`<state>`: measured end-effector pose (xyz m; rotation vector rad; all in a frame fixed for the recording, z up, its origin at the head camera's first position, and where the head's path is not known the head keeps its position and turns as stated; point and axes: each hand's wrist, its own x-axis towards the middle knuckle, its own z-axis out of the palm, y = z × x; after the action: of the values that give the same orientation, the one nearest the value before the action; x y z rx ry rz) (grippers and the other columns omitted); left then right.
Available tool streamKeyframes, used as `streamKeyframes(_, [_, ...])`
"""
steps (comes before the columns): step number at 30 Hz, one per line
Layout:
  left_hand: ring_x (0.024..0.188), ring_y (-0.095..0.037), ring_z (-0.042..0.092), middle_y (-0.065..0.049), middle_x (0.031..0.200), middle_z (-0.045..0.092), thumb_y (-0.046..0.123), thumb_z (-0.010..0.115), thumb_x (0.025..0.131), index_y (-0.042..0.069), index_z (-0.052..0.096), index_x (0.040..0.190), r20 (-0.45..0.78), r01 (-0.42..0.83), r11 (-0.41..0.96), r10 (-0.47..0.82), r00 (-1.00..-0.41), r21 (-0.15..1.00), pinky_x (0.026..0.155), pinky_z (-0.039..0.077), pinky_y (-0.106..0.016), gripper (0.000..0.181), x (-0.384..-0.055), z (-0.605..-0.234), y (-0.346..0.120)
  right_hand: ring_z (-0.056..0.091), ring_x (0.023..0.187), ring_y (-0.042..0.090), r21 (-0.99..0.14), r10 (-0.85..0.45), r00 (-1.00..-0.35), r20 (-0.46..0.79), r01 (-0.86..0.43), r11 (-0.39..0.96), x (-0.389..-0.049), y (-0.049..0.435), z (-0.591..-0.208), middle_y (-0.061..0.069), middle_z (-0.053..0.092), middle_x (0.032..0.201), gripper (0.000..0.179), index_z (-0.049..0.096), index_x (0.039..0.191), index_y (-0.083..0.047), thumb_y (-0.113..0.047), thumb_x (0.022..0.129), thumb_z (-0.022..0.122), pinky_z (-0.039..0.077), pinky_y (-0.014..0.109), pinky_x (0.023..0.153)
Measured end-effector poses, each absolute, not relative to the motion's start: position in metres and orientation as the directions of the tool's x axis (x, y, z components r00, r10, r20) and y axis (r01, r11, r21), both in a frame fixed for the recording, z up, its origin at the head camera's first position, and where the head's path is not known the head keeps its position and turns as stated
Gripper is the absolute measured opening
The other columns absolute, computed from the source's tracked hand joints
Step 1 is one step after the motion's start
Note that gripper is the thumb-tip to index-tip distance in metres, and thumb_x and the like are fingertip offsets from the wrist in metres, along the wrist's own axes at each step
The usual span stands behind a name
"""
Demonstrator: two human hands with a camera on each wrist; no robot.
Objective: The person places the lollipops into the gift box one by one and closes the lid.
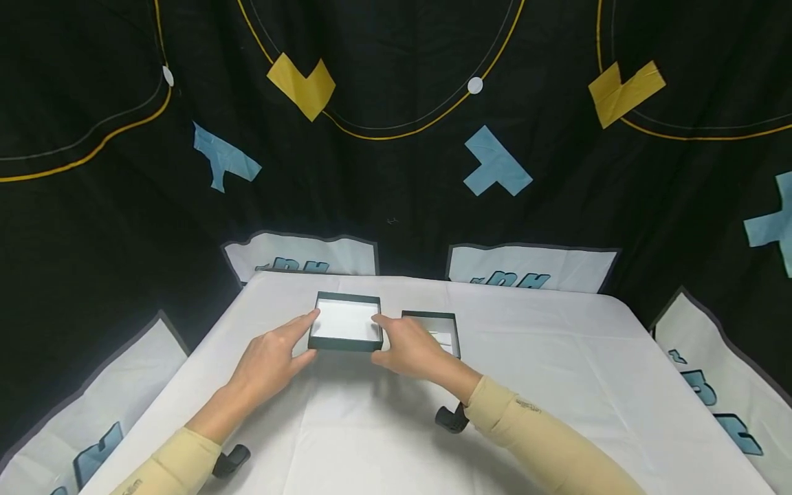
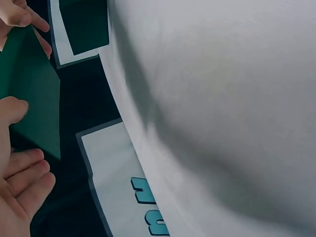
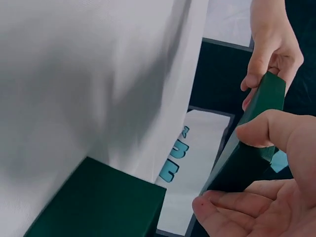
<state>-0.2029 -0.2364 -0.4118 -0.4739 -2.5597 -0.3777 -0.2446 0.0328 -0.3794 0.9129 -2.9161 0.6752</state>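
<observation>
A shallow dark green box lid [image 1: 343, 344] with a white inside is held up above the table, its hollow facing the head camera. My left hand [image 1: 272, 357] grips its left end, and my right hand [image 1: 411, 347] grips the right end. Both thumbs press its near wall in the wrist views, where the left hand [image 2: 22, 182] and right hand [image 3: 276, 177] appear close up. Just right of the lid, partly behind my right hand, a matching green open box [image 1: 456, 337] stands on the table. Something pale lies inside it; what it is cannot be made out.
A white cloth covers the table [image 1: 526, 385]. White printed panels [image 1: 532, 265] hang around its edges, with a black curtain [image 1: 396, 172] behind. Dark curved wrist mounts [image 1: 452, 418] stick out below both forearms.
</observation>
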Motion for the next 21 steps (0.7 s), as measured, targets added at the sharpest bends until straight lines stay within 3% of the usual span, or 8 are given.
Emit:
streamKeyframes(6, [0.114, -0.031, 0.069, -0.013, 0.132, 0.066, 0.021, 0.086, 0.080, 0.014, 0.055, 0.145, 0.617, 0.474, 0.874, 0.315, -0.721, 0.107, 0.084, 0.057, -0.045, 0.072, -0.204, -0.407, -0.232, 0.031, 0.041, 0.005, -0.440, -0.550, -0.826, 0.127, -0.544, 0.715, -0.241, 0.046, -0.373, -0.011, 0.035, 0.047, 0.067, 0.052, 0.146, -0.011, -0.023, 0.083, 0.072, 0.030, 0.024, 0.046])
streamKeyframes(14, [0.112, -0.028, 0.070, -0.010, 0.130, 0.068, 0.021, 0.084, 0.081, 0.015, 0.059, 0.142, 0.681, 0.526, 0.844, 0.328, -0.655, 0.099, 0.083, 0.058, -0.043, 0.066, -0.204, -0.399, -0.223, 0.039, 0.050, 0.006, -0.467, -0.553, -0.817, 0.163, -0.558, 0.686, -0.239, 0.063, -0.366, -0.006, 0.049, 0.061, 0.065, 0.053, 0.147, -0.014, -0.026, 0.085, 0.069, 0.030, 0.024, 0.046])
streamKeyframes(19, [0.110, -0.029, 0.070, -0.010, 0.129, 0.069, 0.023, 0.085, 0.081, 0.012, 0.060, 0.141, 0.699, 0.541, 0.831, 0.311, -0.643, 0.128, 0.084, 0.057, -0.044, 0.066, -0.203, -0.393, -0.215, 0.050, 0.059, 0.011, -0.500, -0.525, -0.821, 0.224, -0.559, 0.661, -0.234, 0.074, -0.361, -0.001, 0.068, 0.081, 0.062, 0.053, 0.147, -0.018, -0.024, 0.089, 0.073, 0.039, 0.025, 0.051])
streamKeyframes(21, [0.110, -0.029, 0.070, -0.011, 0.128, 0.069, 0.024, 0.085, 0.081, 0.012, 0.060, 0.140, 0.705, 0.547, 0.825, 0.305, -0.640, 0.139, 0.084, 0.057, -0.044, 0.066, -0.203, -0.390, -0.211, 0.063, 0.074, 0.011, -0.498, -0.497, -0.827, 0.263, -0.557, 0.665, -0.232, 0.077, -0.359, -0.001, 0.073, 0.105, 0.059, 0.055, 0.145, -0.020, -0.024, 0.089, 0.074, 0.048, 0.024, 0.060])
